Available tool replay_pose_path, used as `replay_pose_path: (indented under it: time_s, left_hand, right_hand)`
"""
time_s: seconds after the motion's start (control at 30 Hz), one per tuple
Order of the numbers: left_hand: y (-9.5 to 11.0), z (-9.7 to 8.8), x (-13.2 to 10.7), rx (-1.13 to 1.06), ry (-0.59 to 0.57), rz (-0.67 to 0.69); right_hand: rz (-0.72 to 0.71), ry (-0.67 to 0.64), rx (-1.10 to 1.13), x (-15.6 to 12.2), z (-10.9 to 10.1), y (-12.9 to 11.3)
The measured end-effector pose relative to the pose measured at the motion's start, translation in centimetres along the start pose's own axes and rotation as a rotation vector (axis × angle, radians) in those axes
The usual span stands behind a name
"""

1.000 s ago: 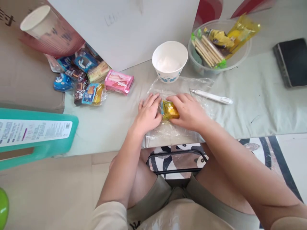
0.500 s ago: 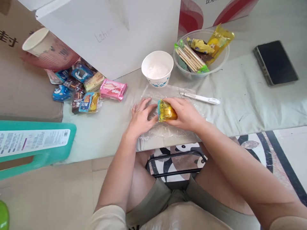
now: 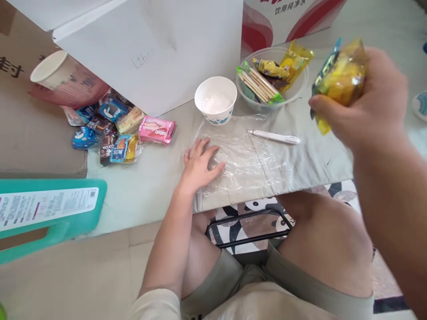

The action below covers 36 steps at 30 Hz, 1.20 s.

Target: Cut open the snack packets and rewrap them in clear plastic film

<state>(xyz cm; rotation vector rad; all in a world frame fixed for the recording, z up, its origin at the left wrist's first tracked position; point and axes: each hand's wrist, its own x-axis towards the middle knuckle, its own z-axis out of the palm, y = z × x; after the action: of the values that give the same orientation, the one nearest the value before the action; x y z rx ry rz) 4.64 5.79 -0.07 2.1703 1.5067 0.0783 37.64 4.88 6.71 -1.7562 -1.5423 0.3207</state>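
Observation:
In my right hand [image 3: 373, 98], raised at the right above the table, is a yellow snack packet [image 3: 347, 73] with a blue edge; my fingers are closed round it. My left hand [image 3: 200, 165] rests with fingers spread on a clear plastic sheet [image 3: 247, 160] that lies flat on the table. Just beyond the sheet stands a white paper bowl [image 3: 216, 100] with something whitish inside. A white utility knife [image 3: 275, 136] lies across the sheet's far right part.
A clear plastic bowl [image 3: 305, 86] holds wrapped sticks and yellow packets. Left of the paper bowl are a pink wafer packet [image 3: 156, 130] and several small snack packets [image 3: 125, 149]. A white box [image 3: 147, 53] stands behind; a green plastic container [image 3: 73, 213] is at the left.
My right hand has lifted the yellow snack packet off the plastic sheet and carried it up and to the right. My left hand stays on the sheet, its fingers now more spread.

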Motion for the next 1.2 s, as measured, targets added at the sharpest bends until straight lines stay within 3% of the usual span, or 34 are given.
replay_pose_path:
  time_s: [0.07,0.13,0.27,0.33,0.63,0.8,1.03,1.2]
  left_hand:
    - [0.2,-0.1,0.1,0.014,-0.004,-0.003]
    - [0.3,-0.2,0.1,0.022,-0.013,-0.003]
    - [0.4,-0.2,0.1,0.031,-0.014,0.006]
    - [0.3,-0.2,0.1,0.032,-0.005,0.013]
    - [0.3,-0.1,0.1,0.043,-0.001,0.013]
    - [0.1,0.0,0.1,0.047,0.009,0.017]
    - [0.3,0.0,0.0,0.047,-0.002,0.016]
    - [0.4,-0.1,0.1,0.043,-0.012,0.001]
  right_hand:
    - [0.041,-0.018,-0.309,3.1,-1.0,-0.2]
    - [-0.061,-0.119,-0.474,5.7,-1.2,-0.5]
    - [-0.349,-0.273,-0.561,8.8,-0.1,-0.7]
    - [-0.405,-0.334,-0.570,9.6,0.5,-0.6]
    - [-0.315,-0.256,-0.715,9.7,-0.2,-1.8]
    - [-0.262,-0.340,-0.897,9.4,0.3,-3.4]
    - [-0.135,-0.312,-0.750,9.0,0.1,-5.0]
    - [-0.132,-0.334,-0.810,8.6,0.2,-5.9]
